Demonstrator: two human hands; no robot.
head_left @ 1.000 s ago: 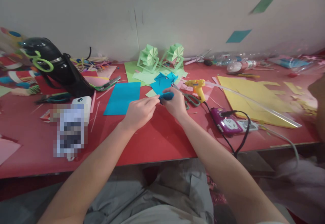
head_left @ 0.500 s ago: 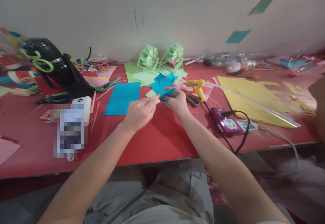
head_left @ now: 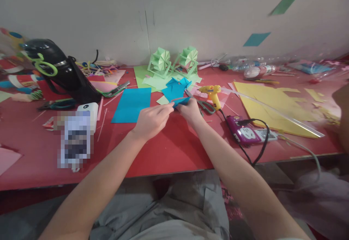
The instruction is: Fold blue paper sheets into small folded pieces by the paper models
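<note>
Both hands meet over the red table and pinch a small folded blue paper piece. My left hand grips its left end with closed fingers. My right hand holds its right end, fingers curled around it. Just behind the hands lies a pile of folded blue paper shapes. A flat blue paper sheet lies to the left of them.
Grey scissors and a yellow glue gun lie right of my hands. Its cord runs to a purple power strip. Two green paper wheel models stand at the back, yellow paper at right, a black bag at left.
The blue piece between my fingers went from a rounded curl to a flatter fold. Both hands stayed in about the same place.
</note>
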